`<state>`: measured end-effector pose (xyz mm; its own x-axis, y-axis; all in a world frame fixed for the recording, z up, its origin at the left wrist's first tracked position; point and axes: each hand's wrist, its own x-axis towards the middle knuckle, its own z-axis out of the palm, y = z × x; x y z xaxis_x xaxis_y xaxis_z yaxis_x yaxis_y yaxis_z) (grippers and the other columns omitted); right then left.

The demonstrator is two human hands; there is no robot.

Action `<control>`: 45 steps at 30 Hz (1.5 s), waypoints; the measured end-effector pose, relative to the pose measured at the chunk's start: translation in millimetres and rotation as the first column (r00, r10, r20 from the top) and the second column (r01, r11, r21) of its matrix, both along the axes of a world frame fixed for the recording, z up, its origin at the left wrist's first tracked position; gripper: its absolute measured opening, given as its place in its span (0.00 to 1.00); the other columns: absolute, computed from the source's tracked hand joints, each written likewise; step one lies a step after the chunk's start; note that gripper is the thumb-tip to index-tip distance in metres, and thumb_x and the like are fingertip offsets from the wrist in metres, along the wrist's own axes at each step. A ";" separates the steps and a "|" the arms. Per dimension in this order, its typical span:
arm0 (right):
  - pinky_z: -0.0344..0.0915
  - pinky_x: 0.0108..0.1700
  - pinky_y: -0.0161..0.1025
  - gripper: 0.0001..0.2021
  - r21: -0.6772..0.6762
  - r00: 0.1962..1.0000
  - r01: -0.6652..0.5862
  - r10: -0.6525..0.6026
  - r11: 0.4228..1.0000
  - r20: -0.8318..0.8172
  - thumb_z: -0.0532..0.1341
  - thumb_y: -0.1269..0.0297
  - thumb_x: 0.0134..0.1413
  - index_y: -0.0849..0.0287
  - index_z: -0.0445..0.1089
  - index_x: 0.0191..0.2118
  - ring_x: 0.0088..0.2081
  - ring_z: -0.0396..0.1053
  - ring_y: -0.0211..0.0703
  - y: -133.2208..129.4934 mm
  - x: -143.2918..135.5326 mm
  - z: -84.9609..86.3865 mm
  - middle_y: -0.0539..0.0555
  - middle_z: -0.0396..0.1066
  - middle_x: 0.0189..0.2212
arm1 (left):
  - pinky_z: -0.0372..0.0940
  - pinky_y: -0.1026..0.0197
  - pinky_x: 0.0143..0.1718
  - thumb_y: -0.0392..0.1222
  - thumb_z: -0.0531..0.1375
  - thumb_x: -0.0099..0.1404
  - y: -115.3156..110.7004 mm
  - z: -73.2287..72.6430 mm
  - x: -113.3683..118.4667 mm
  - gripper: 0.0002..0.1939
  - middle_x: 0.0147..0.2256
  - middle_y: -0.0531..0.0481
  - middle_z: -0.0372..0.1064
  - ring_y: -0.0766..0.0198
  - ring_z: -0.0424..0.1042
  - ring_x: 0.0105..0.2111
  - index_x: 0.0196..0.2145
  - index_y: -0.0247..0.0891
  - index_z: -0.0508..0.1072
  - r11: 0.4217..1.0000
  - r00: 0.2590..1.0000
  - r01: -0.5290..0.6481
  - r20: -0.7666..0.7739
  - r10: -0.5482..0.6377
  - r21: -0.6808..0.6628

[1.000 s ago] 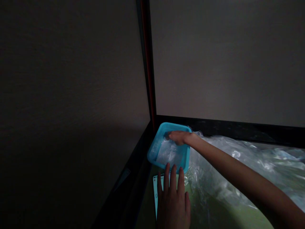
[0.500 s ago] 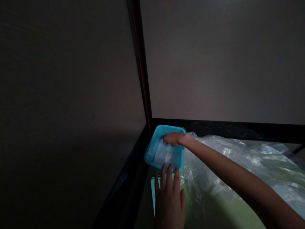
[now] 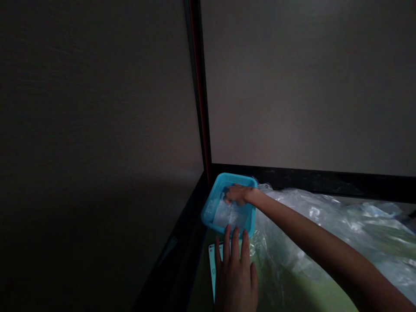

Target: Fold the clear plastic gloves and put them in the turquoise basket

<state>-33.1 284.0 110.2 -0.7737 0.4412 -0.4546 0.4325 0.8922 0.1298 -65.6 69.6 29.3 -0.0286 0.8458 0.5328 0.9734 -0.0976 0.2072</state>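
Note:
A light-blue plastic basin (image 3: 212, 219) stands in the corner, with a whitish translucent sheet (image 3: 223, 213) lying on its bottom. My right hand (image 3: 238, 194) reaches over the basin's right rim, its fingers curled down inside near the sheet; what they hold, if anything, is hidden. Palm down, my left hand (image 3: 234, 273) is spread flat with the fingertips at the basin's near rim. Partly covered by it is a flat pale-blue object (image 3: 212, 268) with a dark edge and a small oval mark; its kind is unclear.
Crumpled clear plastic sheeting (image 3: 312, 216) covers much of the green floor (image 3: 292, 286) on the right. Two plain walls meet behind the basin, with a dark baseboard (image 3: 292, 175) along the bottom.
The view has shifted slightly, so everything appears a little lower and to the right. My right hand remains in the basin with its fingers curled; my left stays spread at the near rim.

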 end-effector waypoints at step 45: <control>0.66 0.43 0.47 0.14 0.002 0.955 -0.044 0.043 0.999 -0.294 0.57 0.62 0.58 0.60 0.64 0.48 0.43 0.67 0.44 13.2 14.7 -5.9 0.56 0.65 0.46 | 0.57 0.39 0.51 0.31 0.49 0.59 5.4 -10.9 -12.4 0.30 0.60 0.44 0.52 0.47 0.50 0.59 0.60 0.38 0.53 0.996 0.995 0.086 -0.041 -0.086 0.006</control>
